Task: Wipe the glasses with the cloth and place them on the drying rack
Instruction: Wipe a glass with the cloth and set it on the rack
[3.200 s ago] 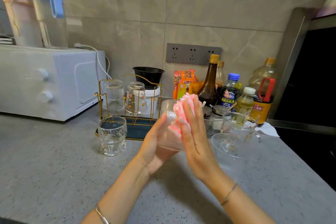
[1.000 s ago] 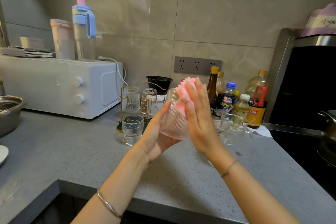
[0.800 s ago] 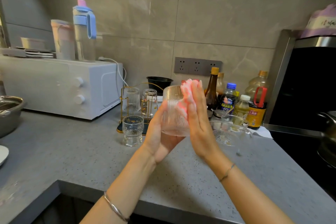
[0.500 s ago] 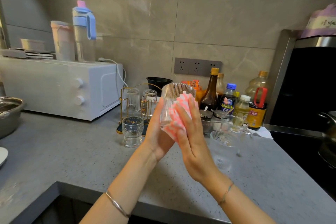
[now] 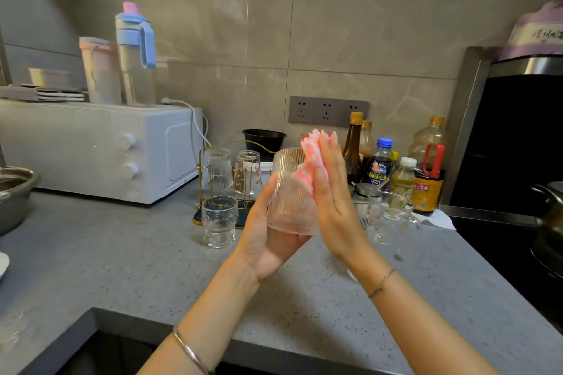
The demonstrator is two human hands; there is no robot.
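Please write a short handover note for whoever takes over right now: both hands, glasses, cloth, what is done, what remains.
Left hand holds the ribbed glass above the counter. Right hand, fingers straight, presses the pink cloth against its side.
Done: two glasses stand upturned on the gold rack.
To do: finish wiping this glass and rack it; then the small glass before the rack and the glassware on the right.

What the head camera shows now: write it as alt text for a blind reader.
Over a grey countertop, the left hand holds a ribbed glass while the right hand presses a pink cloth against its side with flat fingers. Behind them a gold drying rack holds two upturned glasses, and a small glass stands before it.
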